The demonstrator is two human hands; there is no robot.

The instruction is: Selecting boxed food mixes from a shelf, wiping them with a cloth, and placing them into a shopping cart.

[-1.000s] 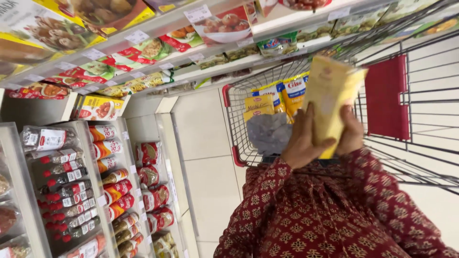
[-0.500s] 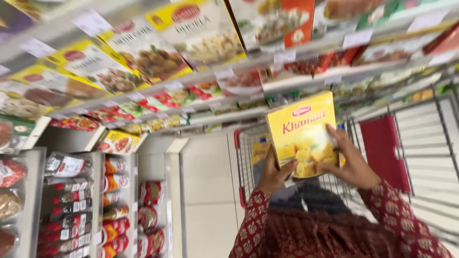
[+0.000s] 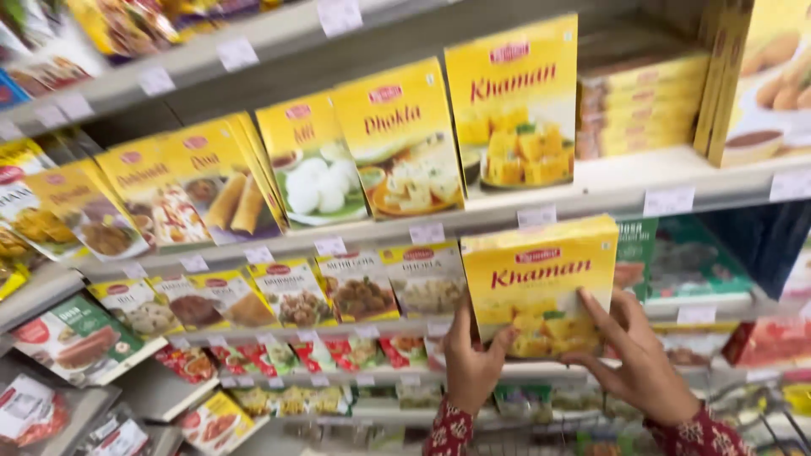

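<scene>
Yellow box [image 3: 541, 283] upright (long axis across), front toward camera, between both hands.

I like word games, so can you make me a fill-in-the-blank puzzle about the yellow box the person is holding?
1. The flat yellow cardboard box is held with ____ hands.
2. The left hand grips the box's ____ edge, the right hand its lower right corner.
3. An upright box with the same picture stands on the white shelf ____ the held one.
4. Both sleeves are dark ____ with a small pattern.

Missing words: two; left; above; red
</scene>
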